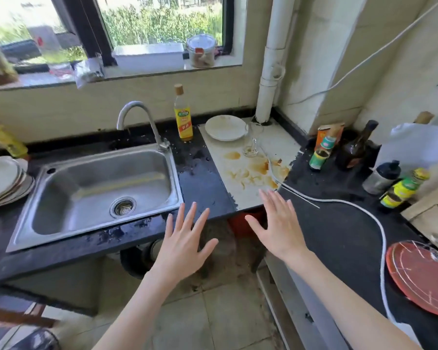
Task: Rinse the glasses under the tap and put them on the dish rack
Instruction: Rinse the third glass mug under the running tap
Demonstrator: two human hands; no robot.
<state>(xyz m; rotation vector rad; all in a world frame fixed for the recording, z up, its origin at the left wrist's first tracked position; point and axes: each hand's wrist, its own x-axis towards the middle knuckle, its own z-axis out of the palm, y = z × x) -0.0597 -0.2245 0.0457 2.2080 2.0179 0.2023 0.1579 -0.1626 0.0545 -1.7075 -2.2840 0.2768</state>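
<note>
Both hands hovered empty over the counter's front edge, fingers straight and spread: left hand (185,238) near the sink's right corner, right hand (276,226) just short of the white board. Nothing grasped; the pose read as a ready stance before reaching.

One glass (250,141) visible, a clear handled one, upright on the white board (240,188) behind the brown spill (258,170), just beside the white plates (225,127). Residue in its bottom, so likely unrinsed. Other glasses not seen.

Sink (99,188) bare-basined; tap (137,117) arched over its back rim, no stream discernible. Yellow bottle (183,114) stood between tap and plates.

Dish rack not identified with certainty. Stacked plates (3,180) sat left of the sink. Task judged unstarted; right hand nearer the glass, the likelier one to fetch it
</note>
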